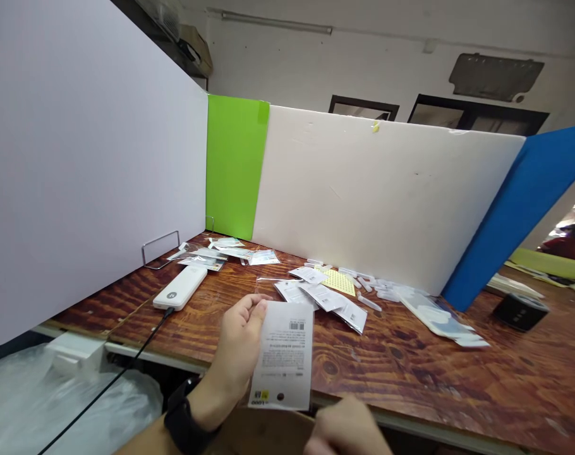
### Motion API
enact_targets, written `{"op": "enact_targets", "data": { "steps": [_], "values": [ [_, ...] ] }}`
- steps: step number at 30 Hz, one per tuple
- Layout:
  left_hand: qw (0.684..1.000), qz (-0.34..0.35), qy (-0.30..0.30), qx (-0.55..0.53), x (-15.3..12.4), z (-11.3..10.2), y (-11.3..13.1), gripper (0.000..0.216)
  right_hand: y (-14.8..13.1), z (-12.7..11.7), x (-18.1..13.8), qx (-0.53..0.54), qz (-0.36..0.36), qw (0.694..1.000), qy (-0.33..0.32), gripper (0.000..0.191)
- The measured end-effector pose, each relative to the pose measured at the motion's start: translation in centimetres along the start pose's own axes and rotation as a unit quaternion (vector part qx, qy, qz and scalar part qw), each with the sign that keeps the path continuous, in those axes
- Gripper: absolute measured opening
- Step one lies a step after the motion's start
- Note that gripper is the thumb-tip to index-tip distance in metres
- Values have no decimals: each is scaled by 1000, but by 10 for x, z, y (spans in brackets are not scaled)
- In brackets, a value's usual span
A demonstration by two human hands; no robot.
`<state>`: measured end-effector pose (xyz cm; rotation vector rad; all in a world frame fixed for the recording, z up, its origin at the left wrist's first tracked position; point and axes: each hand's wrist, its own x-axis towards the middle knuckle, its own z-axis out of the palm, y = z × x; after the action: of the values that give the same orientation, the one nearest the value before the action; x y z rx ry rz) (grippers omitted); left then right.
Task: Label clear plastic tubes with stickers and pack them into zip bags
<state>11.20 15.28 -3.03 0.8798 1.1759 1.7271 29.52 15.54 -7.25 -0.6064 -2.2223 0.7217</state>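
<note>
My left hand (235, 354) grips a white printed card (282, 357) by its left edge, with the barcode near the top and small text below. A black wristband (183, 420) circles that wrist. My right hand (344, 430) sits blurred at the bottom edge, just below the card and apparently apart from it. Its fingers are mostly out of frame. Beyond both hands, white packets (320, 297) lie scattered on the wood-grain table (401, 360), beside a yellow dotted sticker sheet (337, 282) and small white plastic pieces (363, 284).
A white power bank (180, 287) with a black cable lies left of my hands. Partition boards in lilac (79, 158), green (235, 164), white (344, 189) and blue (519, 221) wall the table. A black box (520, 311) stands right; a clear plastic bag (55, 404) bulges below the left edge.
</note>
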Motion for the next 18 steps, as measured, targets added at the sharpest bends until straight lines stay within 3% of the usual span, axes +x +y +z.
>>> {"op": "enact_targets", "data": {
  "steps": [1,3,4,5,7,9,11,14,18],
  "values": [
    [1000,0,-12,8,-2,0,0,29,-2,-5,0,27,45,995,81,44],
    [999,-12,-47,23,-9,1,2,29,-6,-12,3,110,125,956,243,26],
    [997,-22,-70,30,-14,1,3,28,-8,-14,5,161,146,934,282,21],
    [995,-35,-92,35,-18,2,4,28,-10,-15,7,212,157,922,285,26],
    [989,-62,-128,44,-27,4,7,27,-14,-15,11,283,177,914,230,36],
    [984,-87,-149,47,-34,4,10,28,-17,-13,13,303,203,913,183,29],
    [979,-111,-164,43,-37,3,12,29,-19,-12,12,314,212,906,187,23],
    [971,-153,-185,21,-37,-1,17,28,-20,-13,9,370,218,885,181,21],
    [961,-186,-202,30,-32,-7,23,24,-19,-18,7,442,245,856,111,22]
  ]
}}
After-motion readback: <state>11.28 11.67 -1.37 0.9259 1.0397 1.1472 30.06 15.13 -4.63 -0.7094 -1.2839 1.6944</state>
